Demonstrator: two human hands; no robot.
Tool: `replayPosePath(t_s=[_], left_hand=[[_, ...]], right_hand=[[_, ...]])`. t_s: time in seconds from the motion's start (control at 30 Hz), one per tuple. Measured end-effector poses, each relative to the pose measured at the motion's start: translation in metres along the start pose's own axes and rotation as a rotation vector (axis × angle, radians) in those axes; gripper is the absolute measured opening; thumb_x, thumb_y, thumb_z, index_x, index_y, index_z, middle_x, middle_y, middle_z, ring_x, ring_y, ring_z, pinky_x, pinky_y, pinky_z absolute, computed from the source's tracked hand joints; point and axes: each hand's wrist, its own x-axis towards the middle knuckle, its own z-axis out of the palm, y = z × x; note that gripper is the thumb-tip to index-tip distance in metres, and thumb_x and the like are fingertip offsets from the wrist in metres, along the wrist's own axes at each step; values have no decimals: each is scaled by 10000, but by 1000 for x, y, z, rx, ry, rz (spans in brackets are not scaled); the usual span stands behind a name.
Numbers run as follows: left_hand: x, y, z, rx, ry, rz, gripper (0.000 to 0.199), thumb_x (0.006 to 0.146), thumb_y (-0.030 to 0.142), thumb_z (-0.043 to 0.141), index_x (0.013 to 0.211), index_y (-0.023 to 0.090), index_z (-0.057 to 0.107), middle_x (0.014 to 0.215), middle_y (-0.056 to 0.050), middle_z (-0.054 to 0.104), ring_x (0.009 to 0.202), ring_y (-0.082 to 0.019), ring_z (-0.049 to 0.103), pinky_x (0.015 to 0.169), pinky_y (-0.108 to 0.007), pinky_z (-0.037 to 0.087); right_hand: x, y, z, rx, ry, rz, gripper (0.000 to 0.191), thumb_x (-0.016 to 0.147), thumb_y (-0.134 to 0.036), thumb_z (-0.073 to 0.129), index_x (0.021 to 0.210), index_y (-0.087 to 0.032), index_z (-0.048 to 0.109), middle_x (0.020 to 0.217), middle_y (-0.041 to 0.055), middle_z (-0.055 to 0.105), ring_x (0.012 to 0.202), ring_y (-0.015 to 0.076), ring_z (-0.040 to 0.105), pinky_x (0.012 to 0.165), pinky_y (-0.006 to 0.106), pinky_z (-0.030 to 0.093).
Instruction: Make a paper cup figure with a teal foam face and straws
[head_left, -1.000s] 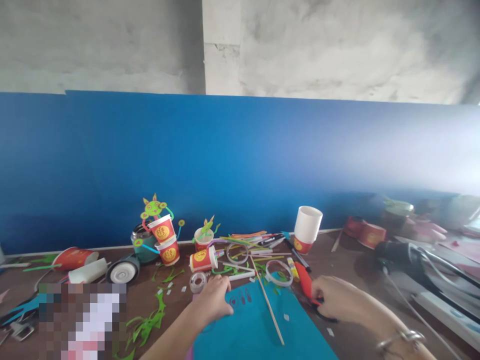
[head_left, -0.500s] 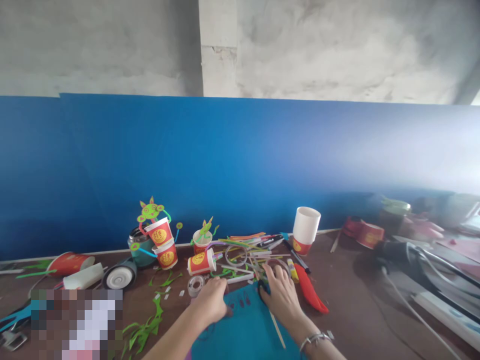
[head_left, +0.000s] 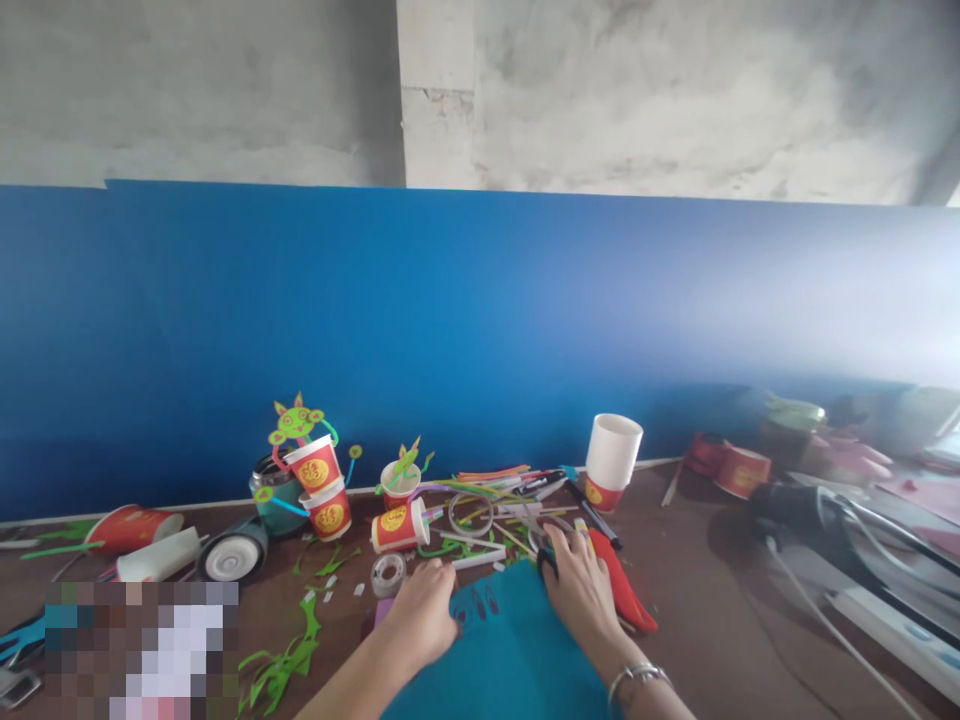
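A teal sheet (head_left: 510,650) with small dark drawn shapes near its top left lies in front of me. My left hand (head_left: 426,612) is closed at the sheet's left edge, its fingers curled with the thumb near the drawings. My right hand (head_left: 579,580) rests at the sheet's upper right, fingers spread and bent. Black scissor handles (head_left: 548,565) show beside its thumb; whether they are gripped is unclear. A tape roll (head_left: 388,574) sits left of my left hand. Beside my right hand lies a red pouch-like object (head_left: 624,585).
Stacked decorated cups (head_left: 322,485) stand at the left near a teal jar (head_left: 279,510). Straws and pens (head_left: 487,500) are heaped behind the hands. A white cup stack (head_left: 613,455) stands behind right. Green scraps (head_left: 289,655) lie left; a power strip (head_left: 900,640) lies right.
My right hand has shifted right along with the black handles. The light stick that lay across the sheet is no longer on it. My left hand has barely moved.
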Motion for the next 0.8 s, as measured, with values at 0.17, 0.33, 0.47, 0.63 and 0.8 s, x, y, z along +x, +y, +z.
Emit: replayPosePath(t_s=[0.17,0.33,0.47,0.63,0.8], left_hand=[[1,7,-8,-15,-33,-28,369,570,63,592,926,156,569,1072,-152,570,1076,-329,510,856,-386,404],[1,7,-18,-72,-80,-10,333,557,106,615,872,199,558,932,-79,617,896,-282,581,713,-328,424],[4,-3,-40,-166,-150,-1,302,514,203,682,804,220,599,852,-16,633,803,-251,594,615,-280,399],[15,-13,-77,-406,-297,21,212,627,356,612,729,178,661,635,-2,643,609,-189,597,525,-247,402],[23,-24,-103,-1052,-340,-16,306,550,348,700,783,149,711,785,-56,726,763,-222,653,703,-291,478]], right_hand=[[2,6,7,56,48,-25,449,836,-153,426,1278,-193,491,1267,134,522,1306,320,341,930,394,398],[3,12,10,92,47,-51,439,837,-155,423,1270,-150,498,1241,146,524,1282,320,371,929,378,417],[4,16,11,119,54,-53,453,815,-146,445,1264,-179,498,1231,132,540,1260,302,405,917,383,428],[4,17,11,157,56,-58,469,795,-138,450,1260,-168,504,1231,128,543,1253,292,419,948,381,413],[6,20,9,252,53,-70,484,761,-138,464,1238,-189,526,1237,110,537,1296,285,366,983,383,393]])
